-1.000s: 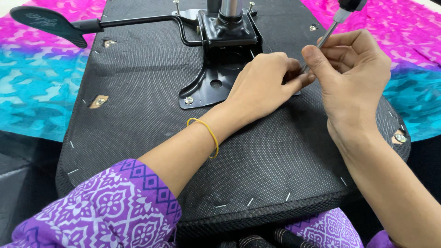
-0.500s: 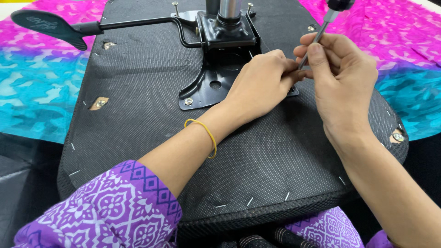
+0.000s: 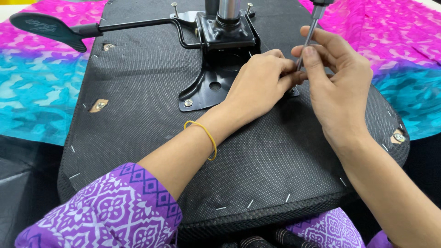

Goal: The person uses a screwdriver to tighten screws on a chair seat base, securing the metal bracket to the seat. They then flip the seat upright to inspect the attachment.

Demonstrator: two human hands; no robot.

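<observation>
The screwdriver (image 3: pixel 308 37) stands nearly upright, handle leaning slightly away at the top edge, tip down at the corner of the black metal mounting plate (image 3: pixel 216 85) on the upturned chair seat (image 3: pixel 138 115). The right hand (image 3: pixel 337 89) pinches its shaft in a narrow grip. The left hand (image 3: pixel 259 85) closes its fingers at the tip; what they hold is hidden.

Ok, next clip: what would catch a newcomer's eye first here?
Two hands meet at the centre: the right hand holds a screwdriver upright by its shaft, and the left hand steadies its tip at the black metal bracket. They work on an upturned black chair seat. A bright pink and turquoise cloth lies underneath.
</observation>
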